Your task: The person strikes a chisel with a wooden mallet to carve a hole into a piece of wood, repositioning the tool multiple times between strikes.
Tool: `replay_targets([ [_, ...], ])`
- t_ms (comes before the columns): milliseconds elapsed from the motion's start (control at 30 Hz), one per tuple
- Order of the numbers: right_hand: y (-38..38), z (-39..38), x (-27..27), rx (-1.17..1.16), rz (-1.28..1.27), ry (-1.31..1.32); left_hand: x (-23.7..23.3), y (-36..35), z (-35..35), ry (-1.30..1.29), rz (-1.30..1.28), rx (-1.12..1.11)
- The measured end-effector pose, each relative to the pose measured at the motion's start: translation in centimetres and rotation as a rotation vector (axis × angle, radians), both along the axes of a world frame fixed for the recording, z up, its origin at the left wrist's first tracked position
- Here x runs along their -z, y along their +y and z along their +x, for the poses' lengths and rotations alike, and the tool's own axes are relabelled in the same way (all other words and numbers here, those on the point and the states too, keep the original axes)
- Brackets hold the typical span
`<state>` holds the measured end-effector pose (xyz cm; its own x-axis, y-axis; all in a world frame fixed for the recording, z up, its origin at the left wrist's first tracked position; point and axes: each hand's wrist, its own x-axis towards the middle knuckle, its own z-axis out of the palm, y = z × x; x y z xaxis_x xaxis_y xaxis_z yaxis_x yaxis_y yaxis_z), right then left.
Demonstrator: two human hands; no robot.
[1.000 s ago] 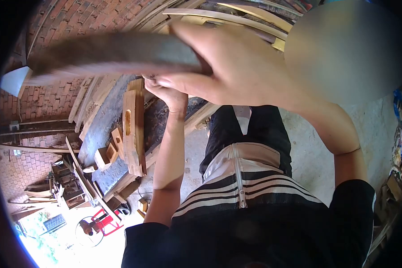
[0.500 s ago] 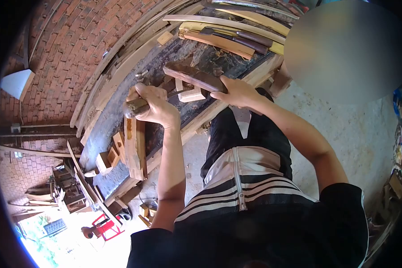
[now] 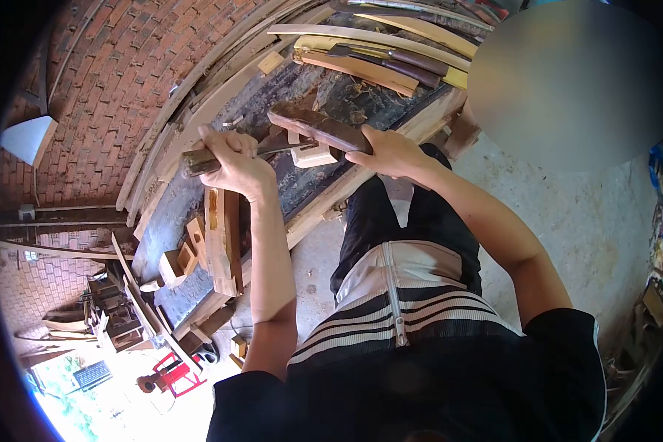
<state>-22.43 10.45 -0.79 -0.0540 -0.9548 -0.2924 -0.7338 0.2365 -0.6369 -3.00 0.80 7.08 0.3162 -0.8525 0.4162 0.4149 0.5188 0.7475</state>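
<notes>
My left hand (image 3: 236, 163) is closed around the handle of a chisel (image 3: 281, 148), whose handle end sticks out to the left. The metal blade points right, reaching a small pale wooden block (image 3: 315, 156) on the workbench (image 3: 199, 140); its tip is hard to make out. In my right hand (image 3: 390, 152) is the narrow end of a dark wooden mallet (image 3: 324, 127). The mallet's broad part extends left above the block and hides some of it.
A mortised wooden beam (image 3: 223, 243) lies across the bench, near cut wooden blocks (image 3: 175, 267). Farther along are chisels with dark handles (image 3: 412, 68) on a timber piece (image 3: 357, 72). Long boards (image 3: 155, 158) line the back edge beside a brick wall (image 3: 125, 81).
My left hand has moved left and slightly up with the chisel, and more of the blade shows. My right hand and the mallet have hardly moved.
</notes>
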Motion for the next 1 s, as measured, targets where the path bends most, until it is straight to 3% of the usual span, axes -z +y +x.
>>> replay_targets([
  [333, 0.0, 0.0, 2.0, 0.002, -0.091, 0.046, 0.7, -0.7, -2.3, -0.15, -0.02, 0.167],
  [400, -0.1, 0.1, 1.3, 0.004, -0.148, 0.049, 1.5, -0.6, -2.9, -0.249, -0.085, 0.103],
  [433, -0.2, -0.3, 0.8, 0.043, -0.018, -0.201, 1.9, -0.4, -3.2, -0.319, -0.091, 0.037],
  [467, -0.3, -0.5, -0.4, 0.082, 0.113, -0.45, 2.4, -0.2, -3.4, -0.388, -0.097, -0.026],
  [533, -0.2, -0.7, -3.0, 0.098, 0.109, -0.517, 3.0, 0.4, -3.4, -0.494, -0.102, -0.078],
  [667, 0.8, -0.8, -12.7, 0.058, -0.349, -0.565, 3.1, 1.1, -4.3, -0.457, -0.082, -0.066],
  [733, 1.5, -0.5, -16.6, -0.007, -0.749, -0.459, 2.4, 0.9, -4.7, -0.499, -0.104, -0.11],
  [767, 1.6, -0.4, -17.5, -0.066, -0.889, -0.422, 1.8, 0.8, -5.2, -0.377, -0.187, -0.082],
  [800, 2.0, -0.4, -18.3, -0.126, -1.028, -0.385, 2.8, 0.4, -4.5, -0.444, -0.099, -0.072],
  [833, 3.2, -0.3, -19.4, -0.161, -0.859, -0.314, 4.3, -1.2, -6.3, -0.429, 0.044, -0.341],
  [867, 3.1, 0.6, -18.4, -0.128, -0.956, -0.131, 5.2, -2.8, -8.2, -0.407, 0.187, -0.61],
  [933, 2.5, -0.1, -15.5, -0.235, -0.945, 0.387, 3.6, -0.8, -4.0, -0.635, -0.139, -0.057],
  [1000, 2.9, 0.1, -17.2, -0.223, -0.862, 0.299, 3.3, -1.6, -4.6, -0.555, -0.127, -0.016],
])
